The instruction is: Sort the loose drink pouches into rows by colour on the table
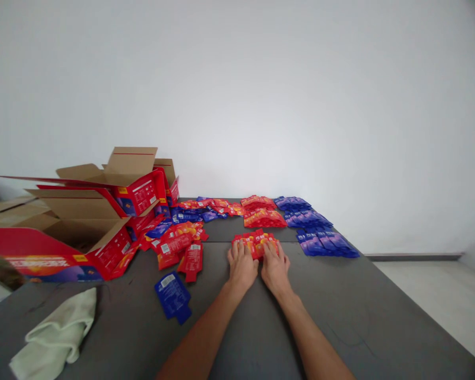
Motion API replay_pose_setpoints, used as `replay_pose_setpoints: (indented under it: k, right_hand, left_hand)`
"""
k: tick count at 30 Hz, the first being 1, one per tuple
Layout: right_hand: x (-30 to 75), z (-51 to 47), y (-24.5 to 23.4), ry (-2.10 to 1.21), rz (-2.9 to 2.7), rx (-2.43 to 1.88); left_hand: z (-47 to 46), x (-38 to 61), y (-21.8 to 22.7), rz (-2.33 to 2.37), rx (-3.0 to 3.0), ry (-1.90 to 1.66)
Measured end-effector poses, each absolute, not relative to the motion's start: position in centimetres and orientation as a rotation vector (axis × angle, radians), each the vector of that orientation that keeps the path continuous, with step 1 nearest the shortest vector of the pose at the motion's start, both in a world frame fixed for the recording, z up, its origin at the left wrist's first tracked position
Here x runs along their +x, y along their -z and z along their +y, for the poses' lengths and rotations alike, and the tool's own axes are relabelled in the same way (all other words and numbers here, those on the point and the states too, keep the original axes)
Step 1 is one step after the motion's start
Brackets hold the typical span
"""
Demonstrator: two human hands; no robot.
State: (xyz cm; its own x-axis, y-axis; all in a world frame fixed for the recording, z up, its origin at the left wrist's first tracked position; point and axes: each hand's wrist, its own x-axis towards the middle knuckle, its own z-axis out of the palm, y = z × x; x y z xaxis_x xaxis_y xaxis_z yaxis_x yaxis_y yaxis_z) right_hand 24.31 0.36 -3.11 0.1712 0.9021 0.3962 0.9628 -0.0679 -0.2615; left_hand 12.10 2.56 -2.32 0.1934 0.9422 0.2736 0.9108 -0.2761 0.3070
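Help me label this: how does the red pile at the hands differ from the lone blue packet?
The red pile holds several packets, the blue packet is single. Left hand and right hand touch the red pile, not the blue packet. Both lie flat on the table.

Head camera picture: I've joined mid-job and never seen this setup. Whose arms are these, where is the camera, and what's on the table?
There is no machine here: a person works with bare hands, and the one camera sits on their head, looking forward and down. So the two forearms coming up from the bottom edge are their own. The left hand and right hand lie flat, side by side, fingers resting on a small pile of red sachets on the grey table; nothing is gripped. Beyond it lie tidy red stacks and blue stacks. To the left are a loose heap of red and blue sachets, a single blue sachet, open cartons and a pale cloth.
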Motion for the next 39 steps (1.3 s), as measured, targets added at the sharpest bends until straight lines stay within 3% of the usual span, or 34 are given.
replay_pose_setpoints:
  k: [16, 22, 33, 39]
  right_hand:
    - [14.3, -1.1, 2.3, 0.062, -2.03, -1.644]
    - [13.9, -1.0, 3.1, 0.015, -2.032, -1.566]
    - [15.5, -0.8, 2.4, -0.008, -1.974, -1.411]
    - [16.2, -0.3, 2.1, -0.036, -1.89, -1.347]
  left_hand:
    - [1.0, 0.0, 1.9, 2.506, 2.029, -0.63]
    - [0.9, -0.2, 1.2, 2.283, 2.082, -0.641]
    - [0.2, 1.0, -0.1, 1.49, 2.163, -1.069]
    - [0.1, 0.3, -0.4, 1.465, 2.075, -1.214]
